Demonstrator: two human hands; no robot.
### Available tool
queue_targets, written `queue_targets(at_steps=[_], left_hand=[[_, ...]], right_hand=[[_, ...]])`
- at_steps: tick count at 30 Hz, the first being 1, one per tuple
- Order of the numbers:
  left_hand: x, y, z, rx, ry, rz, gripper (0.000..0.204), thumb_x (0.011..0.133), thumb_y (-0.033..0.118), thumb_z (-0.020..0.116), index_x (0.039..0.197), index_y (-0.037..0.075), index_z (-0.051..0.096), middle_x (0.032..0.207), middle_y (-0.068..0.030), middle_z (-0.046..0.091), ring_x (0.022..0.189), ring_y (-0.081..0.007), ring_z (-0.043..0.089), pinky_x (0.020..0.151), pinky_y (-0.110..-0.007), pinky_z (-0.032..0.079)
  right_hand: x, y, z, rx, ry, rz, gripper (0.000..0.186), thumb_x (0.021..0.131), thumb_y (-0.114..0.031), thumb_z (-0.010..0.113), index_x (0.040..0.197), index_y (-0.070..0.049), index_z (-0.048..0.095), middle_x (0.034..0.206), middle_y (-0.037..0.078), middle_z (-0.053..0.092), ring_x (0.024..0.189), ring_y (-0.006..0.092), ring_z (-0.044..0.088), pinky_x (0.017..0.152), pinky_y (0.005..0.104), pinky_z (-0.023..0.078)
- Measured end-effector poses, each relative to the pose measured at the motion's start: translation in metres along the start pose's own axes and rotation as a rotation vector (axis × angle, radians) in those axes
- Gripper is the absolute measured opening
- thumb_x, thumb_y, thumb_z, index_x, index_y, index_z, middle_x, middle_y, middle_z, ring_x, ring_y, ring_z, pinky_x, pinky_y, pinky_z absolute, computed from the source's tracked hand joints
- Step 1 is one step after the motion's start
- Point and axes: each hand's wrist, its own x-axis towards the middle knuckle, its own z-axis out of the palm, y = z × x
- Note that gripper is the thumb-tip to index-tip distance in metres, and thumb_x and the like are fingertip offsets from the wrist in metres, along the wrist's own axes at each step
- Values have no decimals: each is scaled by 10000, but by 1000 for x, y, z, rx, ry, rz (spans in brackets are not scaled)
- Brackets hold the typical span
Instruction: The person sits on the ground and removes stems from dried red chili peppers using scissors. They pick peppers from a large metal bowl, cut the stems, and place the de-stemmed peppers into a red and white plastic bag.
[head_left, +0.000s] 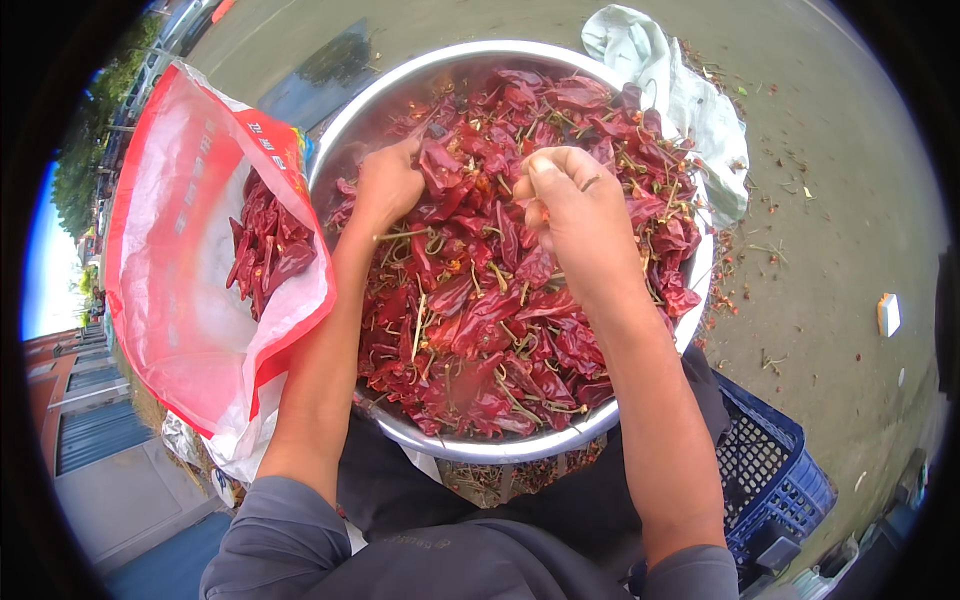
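A wide metal basin (512,452) heaped with dried red chili peppers (480,325), many with stems, stands in front of me. My left hand (390,183) is closed at the left part of the heap, with a dried chili pepper (440,166) at its fingertips. Over the right of the heap, my right hand (578,196) is pinched shut, thumb against fingers. What it pinches is too small and hidden to name; a bit of red shows below the fingers. Left of the basin, a red and white woven sack (180,225) gapes wide, holding more dried chili peppers (270,250).
A pale woven sack (715,140) lies against the basin's far right rim. A blue plastic crate (775,460) sits at my right. Stems and pepper scraps litter the concrete ground (820,250), where a small white block (888,314) also lies.
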Motion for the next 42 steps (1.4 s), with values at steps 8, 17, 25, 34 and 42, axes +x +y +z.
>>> queue_targets(at_steps=[8,17,25,34,42], left_hand=[[-116,22,-49,-497,40,-65,395,830,59,747,1216,4,687,1118,-103,732,1000,-171,679,927,-307,514],[-135,7,-42,-781,-130,94,470,815,77,795,1271,29,691,1116,-5,682,1016,-115,583,967,-288,458],[-132,-2,-31,-855,-102,-15,321,841,61,780,1152,17,711,1084,-5,694,1024,-106,613,938,-289,477],[-136,22,-37,-716,-67,141,174,885,46,724,1051,-2,708,883,-80,716,783,-135,669,718,-314,531],[-135,19,-40,-488,24,285,130,885,69,714,1009,29,710,840,-122,645,774,-256,644,706,-366,495]], right_hand=[[1,20,17,-569,-109,-141,342,957,-323,666,989,15,700,850,172,718,790,267,693,760,395,535],[-7,30,31,-632,-233,-205,387,914,-373,735,996,5,709,813,155,705,757,250,682,730,373,534],[-11,34,35,-701,-270,-386,371,917,-352,729,872,11,664,730,192,671,683,333,670,641,410,519],[-19,51,44,-717,-256,-577,273,948,-232,682,840,8,609,708,223,647,701,426,664,619,496,516],[-17,46,40,-987,-266,-715,363,963,-321,645,754,-27,603,638,195,621,654,414,652,576,494,503]])
